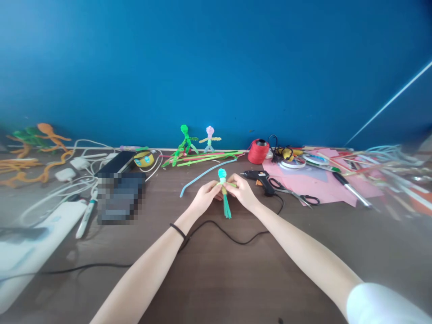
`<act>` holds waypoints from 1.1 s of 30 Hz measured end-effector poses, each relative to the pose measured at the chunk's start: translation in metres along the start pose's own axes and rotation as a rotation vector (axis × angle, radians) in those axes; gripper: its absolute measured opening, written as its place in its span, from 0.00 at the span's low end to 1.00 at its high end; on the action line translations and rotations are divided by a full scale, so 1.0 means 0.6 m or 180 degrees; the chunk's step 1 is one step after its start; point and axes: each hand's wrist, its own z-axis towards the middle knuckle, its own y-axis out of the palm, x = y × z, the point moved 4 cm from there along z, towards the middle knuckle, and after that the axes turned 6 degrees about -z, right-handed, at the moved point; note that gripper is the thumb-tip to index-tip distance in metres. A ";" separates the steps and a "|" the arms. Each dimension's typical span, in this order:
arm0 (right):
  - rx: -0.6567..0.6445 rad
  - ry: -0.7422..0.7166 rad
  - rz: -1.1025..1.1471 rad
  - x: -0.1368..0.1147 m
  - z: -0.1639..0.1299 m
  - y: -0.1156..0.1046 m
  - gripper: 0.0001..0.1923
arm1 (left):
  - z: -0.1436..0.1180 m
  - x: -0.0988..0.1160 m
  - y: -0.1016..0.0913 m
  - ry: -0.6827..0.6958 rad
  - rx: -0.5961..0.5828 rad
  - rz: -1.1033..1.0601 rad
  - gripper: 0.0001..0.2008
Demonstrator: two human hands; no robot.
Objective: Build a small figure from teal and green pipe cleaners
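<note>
Between my two hands, a small pipe-cleaner figure (226, 206) is held upright over the table. Its head is turquoise, its middle yellowish, and teal strands hang down as legs. My left hand (207, 196) pinches its left side, fingers closed. On the other side my right hand (242, 192) has its fingertips closed on the figure's yellow-green arm and body. Fingers hide part of the torso. A loose blue pipe cleaner (202, 176) lies just beyond my left hand. The black glue gun (261, 177) rests to the right of my right hand.
Finished figures (184, 135) stand against the blue wall. Scissors (297, 194), pink paper (313, 182) and red thread (258, 152) lie at the right. A power strip (43, 247), chargers (65, 174) and a dark phone-like object (121, 198) occupy the left. A black cord (232, 238) crosses below my hands.
</note>
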 end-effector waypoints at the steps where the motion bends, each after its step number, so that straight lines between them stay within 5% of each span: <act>1: -0.0021 0.0015 0.0011 0.001 0.000 0.001 0.19 | -0.001 0.001 0.000 0.0017 0.0016 0.0045 0.14; 9: -0.0166 0.0079 0.0085 0.004 0.000 0.004 0.19 | -0.004 0.007 -0.005 0.0132 0.0066 0.0417 0.11; 33: -0.0391 -0.0233 0.0074 -0.002 0.005 0.009 0.15 | -0.005 0.011 -0.006 0.0061 0.0084 0.0037 0.12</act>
